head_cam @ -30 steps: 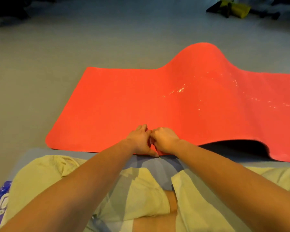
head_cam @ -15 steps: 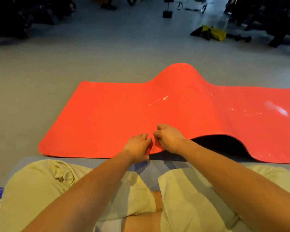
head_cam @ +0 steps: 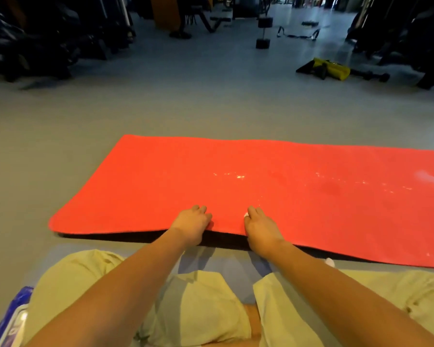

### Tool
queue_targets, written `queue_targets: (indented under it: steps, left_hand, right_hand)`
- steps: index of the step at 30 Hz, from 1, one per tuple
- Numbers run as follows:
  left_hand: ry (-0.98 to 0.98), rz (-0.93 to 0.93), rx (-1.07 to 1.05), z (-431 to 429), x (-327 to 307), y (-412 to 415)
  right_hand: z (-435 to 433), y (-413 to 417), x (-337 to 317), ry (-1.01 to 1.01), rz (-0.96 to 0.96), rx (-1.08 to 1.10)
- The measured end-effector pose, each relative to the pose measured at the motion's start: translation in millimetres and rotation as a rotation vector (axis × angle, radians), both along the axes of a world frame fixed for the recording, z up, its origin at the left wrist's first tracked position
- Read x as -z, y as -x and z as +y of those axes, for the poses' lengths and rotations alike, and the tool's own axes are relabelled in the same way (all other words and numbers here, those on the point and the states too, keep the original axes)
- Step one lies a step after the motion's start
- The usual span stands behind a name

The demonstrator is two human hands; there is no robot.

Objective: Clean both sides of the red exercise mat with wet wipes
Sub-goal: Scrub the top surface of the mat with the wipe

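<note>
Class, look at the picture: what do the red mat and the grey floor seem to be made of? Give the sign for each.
Mat: likely soft foam or rubber, smooth with a slight gloss; its thin near edge bends up off the floor, and wet-looking glints show on top. Floor: probably vinyl or rubber sheet; it looks smooth and seamless, with a dull sheen farther off.

Open floor [head_cam: 161, 108] runs left of the red mat [head_cam: 261, 171] and past its far edge. Farther back a dumbbell [head_cam: 263, 33] stands mid-floor, a yellow bag [head_cam: 332, 68] lies far right, and dark machines [head_cam: 35, 41] crowd the far left. The mat's near edge is raised, with a gap beneath.
</note>
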State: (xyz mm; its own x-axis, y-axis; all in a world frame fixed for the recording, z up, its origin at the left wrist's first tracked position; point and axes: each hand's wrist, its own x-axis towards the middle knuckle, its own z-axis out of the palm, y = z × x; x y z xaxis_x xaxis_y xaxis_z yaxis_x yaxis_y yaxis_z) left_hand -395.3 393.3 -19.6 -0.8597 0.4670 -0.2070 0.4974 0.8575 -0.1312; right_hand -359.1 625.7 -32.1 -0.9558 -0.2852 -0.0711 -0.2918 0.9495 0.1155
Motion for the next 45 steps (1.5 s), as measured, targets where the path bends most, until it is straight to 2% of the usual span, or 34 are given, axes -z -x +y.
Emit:
queue_targets:
  steps: [9,14,16,18,20,24,26,28,32,39,42,45]
  left_hand:
    - [0.050,-0.064,0.075,-4.4,25.0,3.5]
    - [0.082,-0.140,0.126,-1.6,31.6,-0.2]
    - [0.039,-0.162,0.116,-5.1,33.2,1.3]
    - [-0.017,-0.201,0.107,-10.4,33.7,5.7]
    - [-0.071,-0.242,0.083,-13.4,34.6,10.7]
    - [-0.157,-0.370,-0.045,-16.8,34.9,29.6]
    - [-0.210,-0.308,-0.083,-20.4,36.5,44.7]
    - [-0.247,-0.239,-0.134,-24.0,42.9,60.0]
    - [-0.214,-0.288,-0.191,-25.6,56.6,86.7]
    - [-0.384,-0.204,-0.278,-30.1,73.3,123.3]
    - [-0.489,-0.119,-0.290,-32.8,90.7,124.0]
    - [-0.525,0.007,-0.248,-37.0,98.8,122.6]
  right_hand:
    - [-3.0,9.7,23.4,0.007,-0.159,-0.002]
    - [0.8,23.0,14.9,-0.035,-0.327,-0.128]
    - [4.6,30.5,13.3,0.016,-0.366,-0.119]
    - [3.2,36.3,13.0,0.156,-0.381,-0.054]
    - [-3.3,43.2,16.2,0.297,-0.336,-0.011]
    - [-31.1,48.9,16.3,0.420,-0.225,-0.039]
    - [-45.2,47.9,24.2,0.487,-0.174,-0.074]
    - [-56.4,44.9,34.5,0.511,-0.149,-0.104]
    - [-58.7,38.4,57.6,0.471,-0.111,-0.225]
    - [-48.6,52.4,74.0,0.490,-0.097,-0.428]
    - [-55.5,82.4,75.4,0.501,-0.010,-0.359]
    - [-67.8,106.3,75.6,0.535,0.044,-0.186]
